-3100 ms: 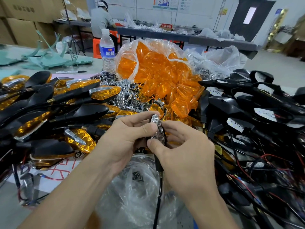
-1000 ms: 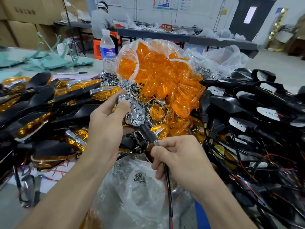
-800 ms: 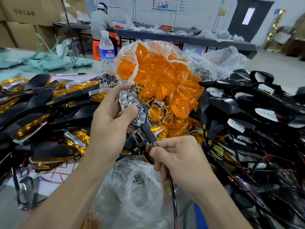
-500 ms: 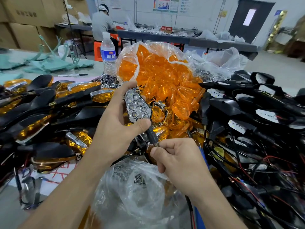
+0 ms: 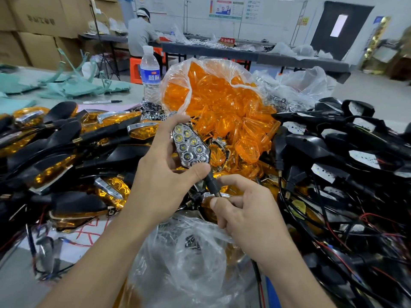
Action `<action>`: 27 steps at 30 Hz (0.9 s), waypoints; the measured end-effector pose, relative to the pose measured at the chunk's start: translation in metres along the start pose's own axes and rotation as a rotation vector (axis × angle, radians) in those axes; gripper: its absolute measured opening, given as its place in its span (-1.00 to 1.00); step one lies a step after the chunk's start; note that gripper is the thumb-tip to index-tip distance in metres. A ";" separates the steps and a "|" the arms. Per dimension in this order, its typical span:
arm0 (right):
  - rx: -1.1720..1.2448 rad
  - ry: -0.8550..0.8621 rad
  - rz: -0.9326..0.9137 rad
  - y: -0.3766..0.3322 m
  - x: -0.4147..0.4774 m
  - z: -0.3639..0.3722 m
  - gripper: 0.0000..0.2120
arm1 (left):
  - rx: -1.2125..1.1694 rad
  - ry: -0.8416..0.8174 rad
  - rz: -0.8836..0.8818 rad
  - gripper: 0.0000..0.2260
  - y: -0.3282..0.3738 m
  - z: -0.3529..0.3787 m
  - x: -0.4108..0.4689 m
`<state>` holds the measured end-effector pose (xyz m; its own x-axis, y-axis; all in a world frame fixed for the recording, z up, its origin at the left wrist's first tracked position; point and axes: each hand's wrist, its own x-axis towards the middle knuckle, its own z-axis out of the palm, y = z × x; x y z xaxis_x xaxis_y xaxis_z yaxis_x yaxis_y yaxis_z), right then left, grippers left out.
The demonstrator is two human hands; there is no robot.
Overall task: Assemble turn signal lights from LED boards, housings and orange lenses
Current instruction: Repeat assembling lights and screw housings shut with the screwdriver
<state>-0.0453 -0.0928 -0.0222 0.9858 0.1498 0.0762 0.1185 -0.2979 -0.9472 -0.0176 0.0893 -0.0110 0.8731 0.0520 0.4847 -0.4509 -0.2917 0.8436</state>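
Comparing with half a second back: the LED unit point(image 5: 191, 147) has turned to show its chrome, honeycombed face more squarely to the camera, tip up and tilted left. Three seconds back it was held edge-on, low between both hands.

The left hand point(image 5: 160, 181) grips the unit, with the thumb pressed on its lower edge and the fingers curled behind its left side. The right hand point(image 5: 246, 214) has uncurled its index finger since the last frame. Index and thumb now pinch the lower end of the black stem point(image 5: 210, 182), and the other fingers are curled in. The cable point(image 5: 256, 276) shows below the right wrist.

Room:
- The bag of orange lenses point(image 5: 222, 103) sits just behind the unit.
- The finished lights point(image 5: 66, 152) are heaped close on the left.
- The black housings point(image 5: 333, 152), tangled with wires, crowd the right.
- A clear plastic bag point(image 5: 189, 263) lies under both hands.
- Bare tabletop shows only at far left, around the marker point(image 5: 102, 102).
- The water bottle point(image 5: 150, 74) stands upright just left of the lens bag.
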 end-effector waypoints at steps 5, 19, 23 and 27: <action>0.028 -0.006 -0.015 0.001 0.001 0.001 -0.74 | -0.025 -0.050 -0.025 -0.31 -0.002 -0.001 0.003; 0.107 -0.084 -0.036 0.000 0.001 -0.001 -0.87 | -0.222 -0.018 -0.142 -0.53 -0.001 0.000 0.004; 0.101 0.147 -0.156 0.003 0.005 -0.012 -0.61 | -0.313 -0.112 -0.189 -0.50 0.003 0.008 0.000; 0.146 0.177 -0.166 0.003 0.007 -0.008 -0.60 | -0.299 -0.261 -0.170 -0.49 0.011 0.026 -0.011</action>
<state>-0.0375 -0.0999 -0.0224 0.9613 0.0143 0.2752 0.2744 -0.1424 -0.9510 -0.0278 0.0606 -0.0132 0.9398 -0.1795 0.2909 -0.2971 -0.0081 0.9548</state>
